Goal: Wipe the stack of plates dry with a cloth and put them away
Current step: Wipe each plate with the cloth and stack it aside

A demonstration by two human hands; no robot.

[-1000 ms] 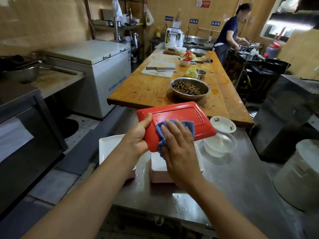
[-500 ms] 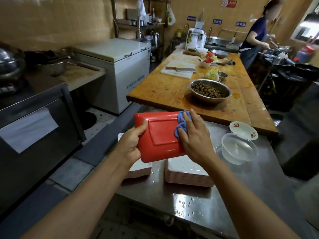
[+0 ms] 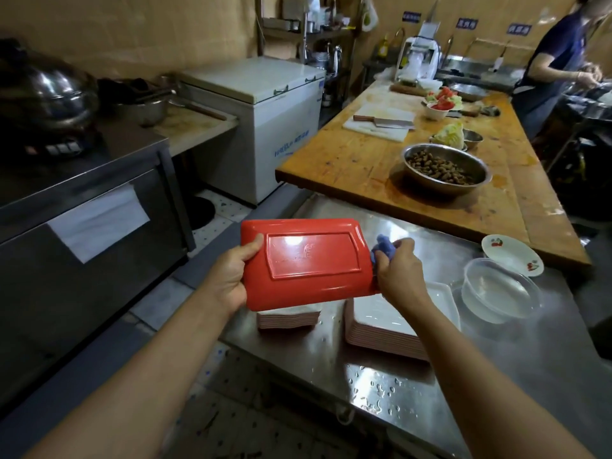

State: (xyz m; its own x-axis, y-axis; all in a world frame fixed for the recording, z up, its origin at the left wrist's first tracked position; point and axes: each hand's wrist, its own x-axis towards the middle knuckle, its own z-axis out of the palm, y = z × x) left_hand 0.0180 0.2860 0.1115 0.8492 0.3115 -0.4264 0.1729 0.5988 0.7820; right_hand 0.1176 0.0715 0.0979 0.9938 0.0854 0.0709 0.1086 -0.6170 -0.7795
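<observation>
The red rectangular plastic plate is held in the air above the near-left part of the stainless-steel tabletop, with its underside and raised rectangular foot ring turned toward the camera. The left hand grips the plate's left short edge: the thumb lies across the red underside, and the remaining fingers are hidden behind the plate. The right hand is at the plate's right short edge, its fingers curled around a bunched blue cloth that touches the rim near the upper-right corner. The plate thus spans the gap between the two hands, which are at about the same height. Directly below the plate, a left stack of white rectangular plates with pinkish edges rests on the tabletop, partly covered by the red plate. A second, right stack of the same white rectangular plates rests just beside it, below the right forearm. Water droplets lie on the steel surface near the front edge. To the right of the stacks stand a clear plastic bowl and, behind it, a small white saucer with red fruit print. Beyond, a wooden worktable carries a round metal bowl of brown nuts.
</observation>
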